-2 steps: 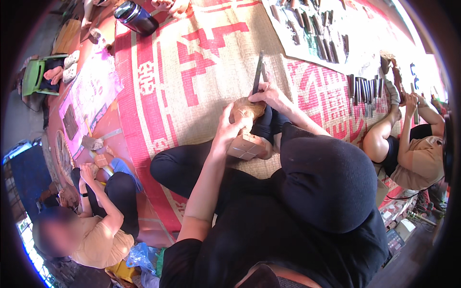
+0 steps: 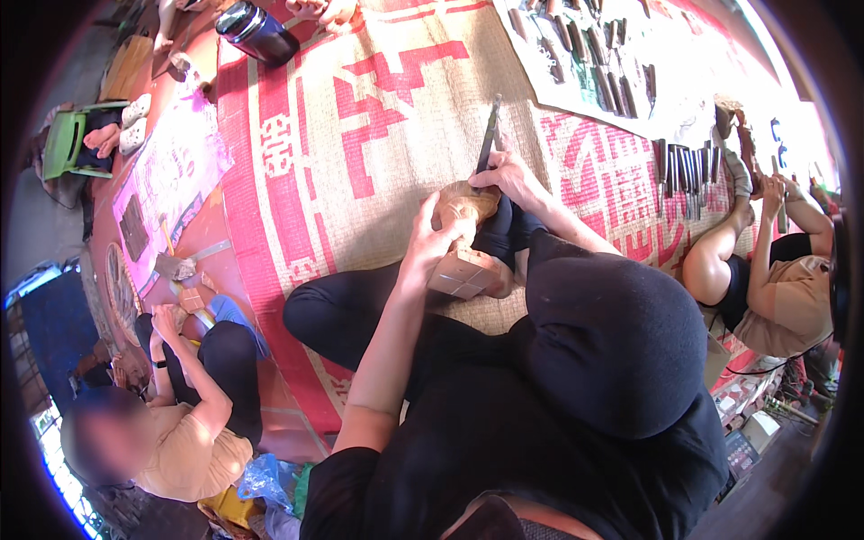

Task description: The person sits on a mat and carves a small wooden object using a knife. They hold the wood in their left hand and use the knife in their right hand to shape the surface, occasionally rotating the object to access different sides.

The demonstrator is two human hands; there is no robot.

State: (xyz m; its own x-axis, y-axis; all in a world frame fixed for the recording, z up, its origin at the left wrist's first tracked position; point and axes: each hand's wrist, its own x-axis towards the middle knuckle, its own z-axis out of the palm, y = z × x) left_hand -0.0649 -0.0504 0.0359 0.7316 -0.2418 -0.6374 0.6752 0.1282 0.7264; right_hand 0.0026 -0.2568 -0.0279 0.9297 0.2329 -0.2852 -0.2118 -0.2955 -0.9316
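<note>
In my lap rests a carved wooden piece (image 2: 463, 212) with a rounded top and a square block base (image 2: 461, 275) facing me. My left hand (image 2: 430, 232) is wrapped around the piece's left side, the thumb lying across its narrower middle. From beyond, my right hand (image 2: 508, 178) grips a dark, slim carving chisel (image 2: 488, 142) at the rounded top. The chisel stands up steeply from the fingers, leaning a little to the right. Its lower tip is hidden by my right hand and the wood.
A woven red-and-beige mat (image 2: 378, 225) lies under me. Many-handled carving tools (image 2: 594, 54) lie on a pale sheet at the far right, with a row of chisels (image 2: 688, 171) nearer. A dark jar (image 2: 257, 34) stands far left. People sit at left (image 2: 193, 432) and right (image 2: 783, 301).
The chisel's upper end and my right hand have shifted very slightly to the right. My left hand keeps its hold on the carved wooden piece.
</note>
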